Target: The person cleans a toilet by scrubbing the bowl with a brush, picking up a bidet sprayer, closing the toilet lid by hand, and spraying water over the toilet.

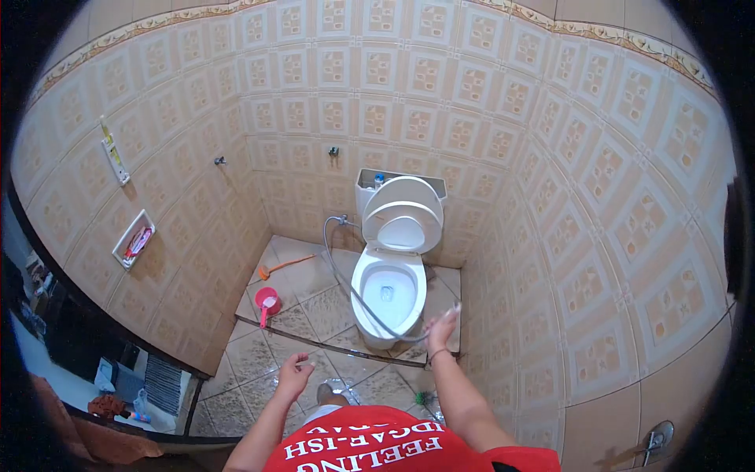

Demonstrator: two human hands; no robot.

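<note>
Head view: the hose [405, 338] crosses the toilet [397, 279] to the right hand [440, 330], fingers clamped near its end, left hand's [294, 376] fingers apart; judged light, springy, slippery if wet, best gripped at that end.

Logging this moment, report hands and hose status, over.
Right hand holding hose. Left hand free, fingers loosely curled. Hose crosses toilet bowl; lid raised.
</note>
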